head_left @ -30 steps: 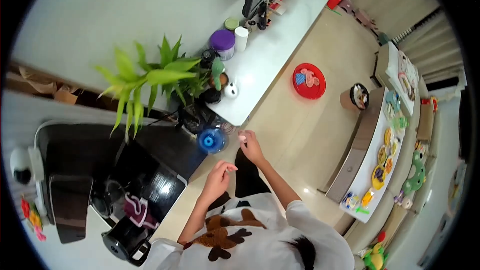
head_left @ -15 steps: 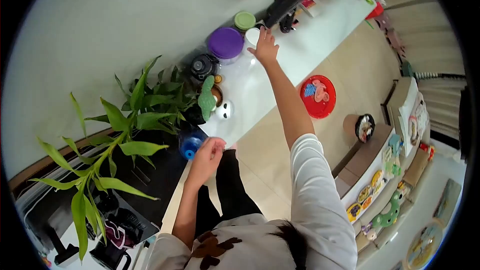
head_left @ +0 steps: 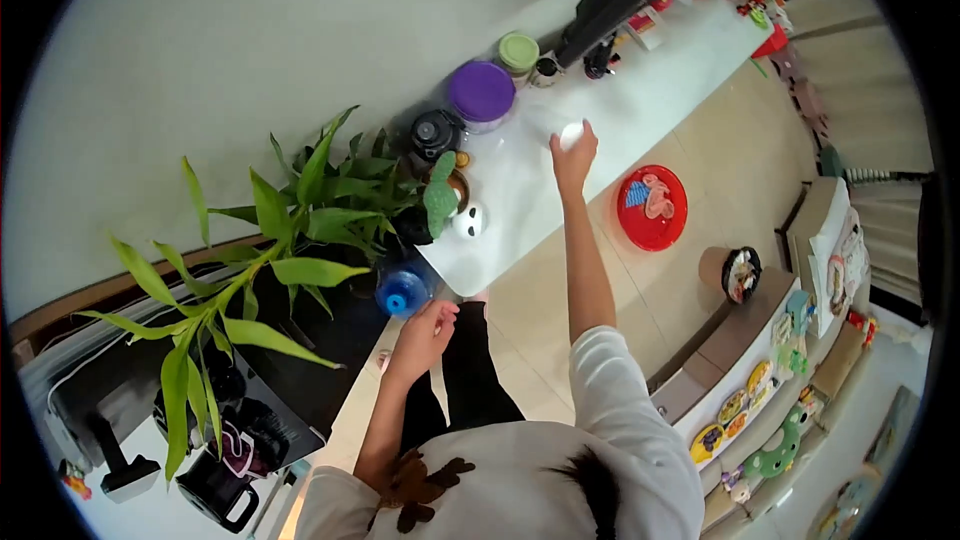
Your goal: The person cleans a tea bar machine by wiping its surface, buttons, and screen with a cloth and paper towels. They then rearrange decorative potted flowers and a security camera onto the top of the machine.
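My right hand (head_left: 573,162) is closed round a white cylindrical container (head_left: 571,135) over the white counter (head_left: 540,210). My left hand (head_left: 424,342) is held in front of my body with its fingers curled, just below the counter's near corner; what it holds, if anything, is too small to name. A blue water bottle (head_left: 404,292) stands close to it. Left of the container on the counter are a purple-lidded tub (head_left: 482,92), a green-lidded jar (head_left: 518,52), a black-lidded bottle (head_left: 435,134) and a white figure with black eyes (head_left: 469,221).
A leafy plant (head_left: 270,280) spreads over the dark surface at the left. On the floor are a red basin (head_left: 652,208) with pink and blue things in it and a bin (head_left: 741,275). A low table (head_left: 690,430) with yellow dishes stands at the right.
My right hand reached forward to the white container by the purple-lidded tub, took hold of it and drew it back and to the right. My left hand stays near my body. The view has shifted.
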`<action>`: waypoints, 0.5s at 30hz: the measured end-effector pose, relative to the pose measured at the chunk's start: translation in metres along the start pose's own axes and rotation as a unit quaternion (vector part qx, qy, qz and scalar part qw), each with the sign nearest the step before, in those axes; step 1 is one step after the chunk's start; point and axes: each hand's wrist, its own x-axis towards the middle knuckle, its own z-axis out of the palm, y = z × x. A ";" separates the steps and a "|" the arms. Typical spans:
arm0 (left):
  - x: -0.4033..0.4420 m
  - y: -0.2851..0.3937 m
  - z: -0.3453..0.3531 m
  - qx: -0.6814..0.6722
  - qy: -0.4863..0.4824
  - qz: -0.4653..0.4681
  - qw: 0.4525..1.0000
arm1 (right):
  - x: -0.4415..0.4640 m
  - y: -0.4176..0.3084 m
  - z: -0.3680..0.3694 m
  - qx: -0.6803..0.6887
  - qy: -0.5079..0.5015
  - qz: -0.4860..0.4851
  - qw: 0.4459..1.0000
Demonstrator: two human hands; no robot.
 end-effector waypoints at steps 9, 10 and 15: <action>-0.059 -0.025 0.004 0.200 -0.033 0.094 0.975 | -0.254 -0.083 -0.209 0.031 0.043 0.138 0.989; -0.071 -0.031 0.002 0.231 -0.049 0.121 0.964 | -0.274 -0.095 -0.225 0.052 0.022 0.193 0.980; -0.158 -0.053 0.001 0.273 -0.077 0.219 0.934 | -0.334 -0.146 -0.256 0.084 -0.149 0.149 0.974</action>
